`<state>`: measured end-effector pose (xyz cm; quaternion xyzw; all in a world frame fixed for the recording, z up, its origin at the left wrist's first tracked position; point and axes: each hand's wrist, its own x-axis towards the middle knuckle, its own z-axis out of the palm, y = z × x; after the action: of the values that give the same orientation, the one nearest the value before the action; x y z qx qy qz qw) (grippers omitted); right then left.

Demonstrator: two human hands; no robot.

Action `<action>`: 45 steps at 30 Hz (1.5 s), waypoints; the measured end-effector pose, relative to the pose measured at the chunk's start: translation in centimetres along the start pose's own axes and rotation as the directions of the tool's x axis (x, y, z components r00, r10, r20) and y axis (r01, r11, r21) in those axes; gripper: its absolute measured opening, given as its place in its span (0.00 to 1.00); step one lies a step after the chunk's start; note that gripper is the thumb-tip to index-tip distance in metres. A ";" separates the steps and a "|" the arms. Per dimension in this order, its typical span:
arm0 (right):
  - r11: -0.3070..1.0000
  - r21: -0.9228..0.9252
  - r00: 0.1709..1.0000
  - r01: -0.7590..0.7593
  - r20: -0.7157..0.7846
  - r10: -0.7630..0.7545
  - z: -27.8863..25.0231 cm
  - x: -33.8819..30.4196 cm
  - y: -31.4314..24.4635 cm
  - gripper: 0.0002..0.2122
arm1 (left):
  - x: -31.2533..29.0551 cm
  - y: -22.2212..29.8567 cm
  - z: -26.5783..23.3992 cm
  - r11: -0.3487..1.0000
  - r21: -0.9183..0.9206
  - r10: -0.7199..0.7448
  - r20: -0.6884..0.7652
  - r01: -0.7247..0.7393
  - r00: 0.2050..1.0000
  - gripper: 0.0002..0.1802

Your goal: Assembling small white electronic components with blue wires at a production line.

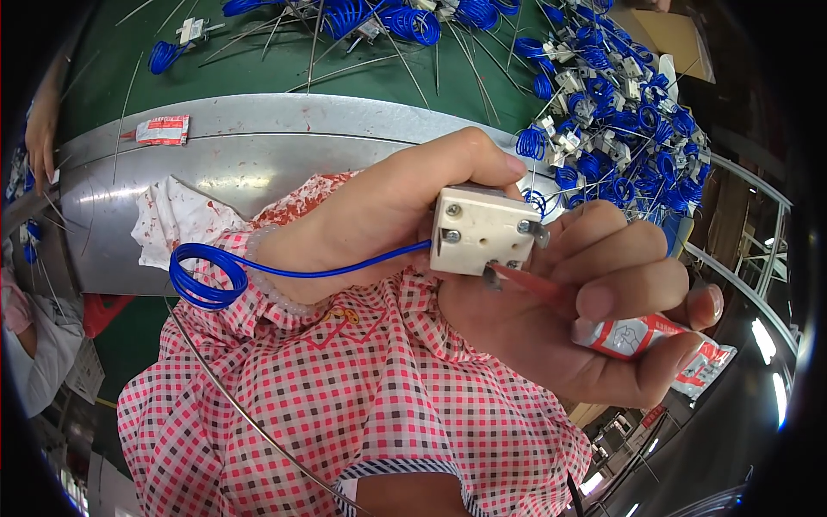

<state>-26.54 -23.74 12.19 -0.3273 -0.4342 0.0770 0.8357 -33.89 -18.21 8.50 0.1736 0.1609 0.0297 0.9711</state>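
My left hand [401, 189] grips a small white capillary thermostat [482, 231] with screws and metal tabs on its face, thumb along its top edge. From its left side a blue-sleeved tube [345, 265] runs to a loose coil [209, 276] hanging by my wrist; a thin bare metal rod [233, 396] curves down below. In my right hand [616, 276] a white and red squeeze tube [633, 336] is held, its red nozzle [530, 280] pointing at the block's lower edge. The nozzle tip looks to be at or touching a metal tab there.
Many similar thermostats with blue coils [616, 129] are heaped on the green table [250, 73] at the far right. A second tube [162, 130] lies on the metal ledge [258, 164], near a red-stained white cloth [177, 220]. At the left edge another person's hand [40, 142] shows.
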 end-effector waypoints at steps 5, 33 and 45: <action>1.000 -0.025 0.999 -0.006 -0.032 0.005 0.1 0.0 -0.1 0.16 | 0.0 -0.1 -0.2 1.000 0.031 0.003 0.007 -0.003 1.000 0.26; 0.942 -0.319 0.756 0.102 -0.590 -0.282 -7.8 4.9 1.5 0.10 | 3.3 3.1 -2.8 0.967 -0.158 0.180 -0.130 -0.199 0.975 0.25; 0.934 -0.290 0.600 0.207 -0.717 -0.356 -15.6 6.2 -0.3 0.09 | 8.7 2.4 3.7 0.955 0.146 0.271 -0.080 -0.258 0.959 0.25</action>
<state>-10.68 -28.92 10.25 -0.3291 -0.0955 -0.2390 0.9086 -24.46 -16.24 10.00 0.2566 0.1856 0.1570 0.9354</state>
